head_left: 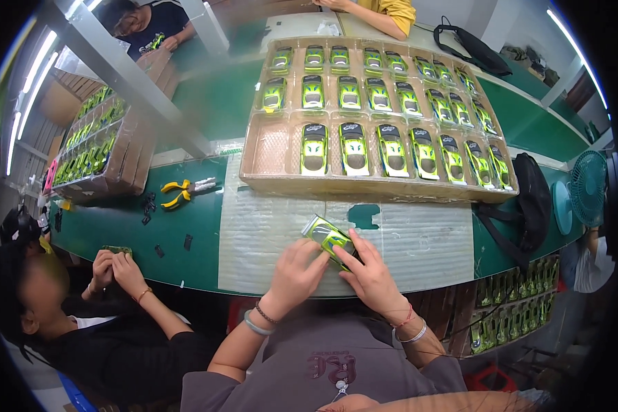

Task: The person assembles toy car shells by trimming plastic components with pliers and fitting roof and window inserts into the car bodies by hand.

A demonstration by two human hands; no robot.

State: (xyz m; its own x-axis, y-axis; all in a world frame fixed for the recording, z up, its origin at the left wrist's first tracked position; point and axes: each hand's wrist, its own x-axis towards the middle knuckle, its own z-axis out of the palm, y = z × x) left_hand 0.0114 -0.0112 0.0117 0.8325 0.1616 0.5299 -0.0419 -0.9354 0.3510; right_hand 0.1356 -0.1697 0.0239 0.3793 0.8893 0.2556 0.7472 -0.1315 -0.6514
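Both my hands on one green toy car (328, 237), tilted, nose pointing up-left, lying on the pale ribbed mat (268, 233) just in front of me. My left hand (296, 268) sits at the car's lower-left side, fingers curled together, tips pressed against its edge. My right hand (371, 271) covers the car's rear right end; the fingers (356, 242) lie over the roof and side, thumb underneath, so it's a pinch grip on the tail. Front half of the car sticks out beyond both hands, uncovered.

Right behind the mat: cardboard tray (268, 147) with rows of matching green cars in clear pockets, one front-left pocket empty. Yellow-handled pliers (175, 192) on the green belt (117, 226) to my left, well apart from the car. A co-worker's hands (117, 269) at the belt edge on the left hold something small and green, can't tell what exactly.
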